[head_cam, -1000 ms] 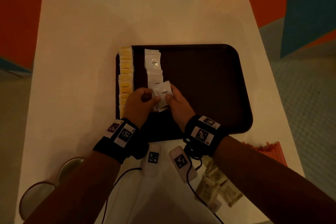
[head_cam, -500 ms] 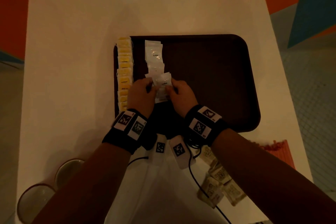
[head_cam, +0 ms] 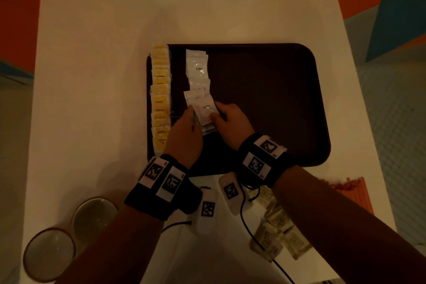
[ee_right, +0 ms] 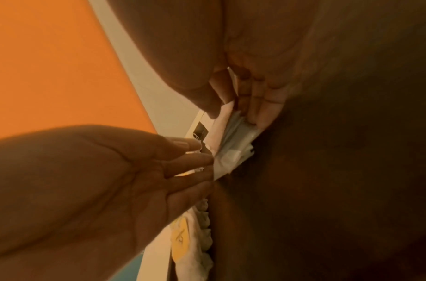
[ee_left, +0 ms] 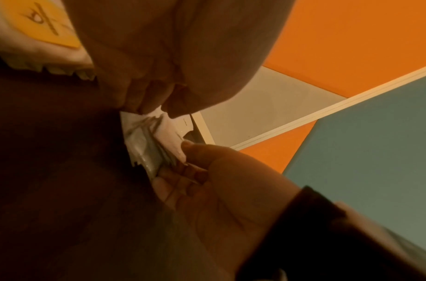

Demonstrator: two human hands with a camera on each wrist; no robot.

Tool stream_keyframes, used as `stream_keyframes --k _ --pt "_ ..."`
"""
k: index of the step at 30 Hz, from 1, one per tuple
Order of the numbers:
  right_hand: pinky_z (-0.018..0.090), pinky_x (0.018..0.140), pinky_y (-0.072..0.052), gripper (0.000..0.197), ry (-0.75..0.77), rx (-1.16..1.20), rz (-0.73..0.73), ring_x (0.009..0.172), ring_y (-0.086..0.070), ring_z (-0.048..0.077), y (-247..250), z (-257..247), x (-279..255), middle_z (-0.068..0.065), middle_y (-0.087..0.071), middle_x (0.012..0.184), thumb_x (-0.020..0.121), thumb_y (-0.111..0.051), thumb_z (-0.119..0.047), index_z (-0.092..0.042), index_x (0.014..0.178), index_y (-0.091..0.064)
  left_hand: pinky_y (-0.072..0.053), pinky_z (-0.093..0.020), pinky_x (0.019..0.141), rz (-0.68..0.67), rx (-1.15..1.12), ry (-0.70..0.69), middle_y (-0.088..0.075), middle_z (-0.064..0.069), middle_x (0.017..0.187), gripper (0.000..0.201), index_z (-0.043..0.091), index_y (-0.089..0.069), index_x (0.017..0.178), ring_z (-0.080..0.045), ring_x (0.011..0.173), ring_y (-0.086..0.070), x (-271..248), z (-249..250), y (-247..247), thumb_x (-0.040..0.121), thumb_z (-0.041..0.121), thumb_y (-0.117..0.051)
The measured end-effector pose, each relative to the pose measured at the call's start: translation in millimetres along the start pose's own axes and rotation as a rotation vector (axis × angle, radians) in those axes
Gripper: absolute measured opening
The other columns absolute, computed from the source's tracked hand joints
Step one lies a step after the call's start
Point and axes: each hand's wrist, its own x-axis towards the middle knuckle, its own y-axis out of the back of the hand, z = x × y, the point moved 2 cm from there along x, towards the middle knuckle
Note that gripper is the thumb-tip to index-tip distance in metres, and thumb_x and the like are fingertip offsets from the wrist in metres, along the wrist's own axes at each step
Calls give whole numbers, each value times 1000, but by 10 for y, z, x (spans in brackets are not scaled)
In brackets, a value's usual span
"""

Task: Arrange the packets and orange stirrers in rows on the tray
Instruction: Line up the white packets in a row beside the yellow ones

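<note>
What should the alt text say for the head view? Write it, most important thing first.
Both hands, left hand and right hand, hold a stack of white coffee packets over a dark tray on a white table, extending a white row beside a yellow packet row.

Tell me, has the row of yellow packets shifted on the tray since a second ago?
No. The yellow packets still line the left edge of the tray; only the camera moved.

The tray sits mid-table, toward the near edge. One packet row runs along the tray's left edge, a second row just right of it. Loose packets and stirrers lie by the table's near-right corner, two cups near-left.
</note>
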Motion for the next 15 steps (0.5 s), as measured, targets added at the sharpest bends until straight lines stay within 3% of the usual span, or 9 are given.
stream_keyframes --k 3,5,10,15 --pt "28 93 -43 29 -36 -43 26 104 -55 21 23 5 -73 10 -54 118 92 -49 -23 -15 120 -55 -29 3 81 -26 -67 54 -46 5 121 47 11 -30 140 -2 108 -40 -61 -7 -35 94 0 -34" --pt "23 86 -40 29 -62 -35 52 106 -53 18 51 -1 -133 8 -52 120 92 -51 -22 -14 119 -52 -29 1 83 -19 -83 80 -46 2 130 52 13 -22 144 0 108 -37 -85 -39 -49 95 2 -35" --pt "25 78 -45 17 -60 -40 46 94 -56 16 66 -8 -236 7 -60 109 92 -49 -18 -11 106 -56 -36 3 84 -33 -99 13 -52 -1 127 49 15 -34 139 -11 114 -50 -162 -67 -53 93 -2 -34" --pt "19 63 -40 19 -57 -135 -10 82 -56 16 86 28 -345 6 -62 97 94 -47 -22 -11 103 -59 -33 10 75 -49 -143 44 -49 7 121 46 12 -36 139 2 104 -47 -343 -104 -50 95 2 -36"
